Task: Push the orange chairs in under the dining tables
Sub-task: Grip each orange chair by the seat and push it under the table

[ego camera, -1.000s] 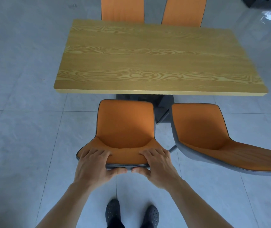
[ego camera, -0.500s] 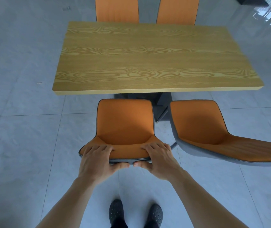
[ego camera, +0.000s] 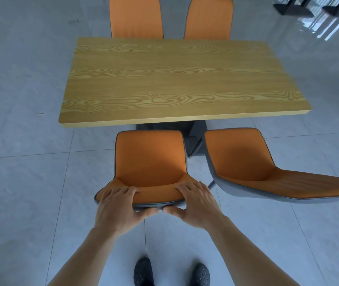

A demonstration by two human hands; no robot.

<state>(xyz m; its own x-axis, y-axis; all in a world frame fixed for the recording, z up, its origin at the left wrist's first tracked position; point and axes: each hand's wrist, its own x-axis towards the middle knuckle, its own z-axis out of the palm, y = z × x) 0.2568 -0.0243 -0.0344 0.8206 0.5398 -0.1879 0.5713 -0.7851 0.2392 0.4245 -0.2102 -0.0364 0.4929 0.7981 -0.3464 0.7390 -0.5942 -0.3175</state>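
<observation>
Orange chair [ego camera: 151, 159] sits just short of the wood-grain table [ego camera: 176, 79], seat still out from under it. My left hand [ego camera: 117, 207] and right hand [ego camera: 195, 203] grip its backrest top, fingers [ego camera: 123, 191] curled over the front, thumbs behind.

Near chair [ego camera: 151, 159] sits just before the surface [ego camera: 176, 79], front edge at its near side. Second chair [ego camera: 244, 162] to its right, turned sideways. Two far chairs [ego camera: 136, 17] [ego camera: 208, 19] behind the surface. Both hands [ego camera: 117, 205] [ego camera: 195, 203] on near chair's backrest top; shoes [ego camera: 143, 273] below.
</observation>
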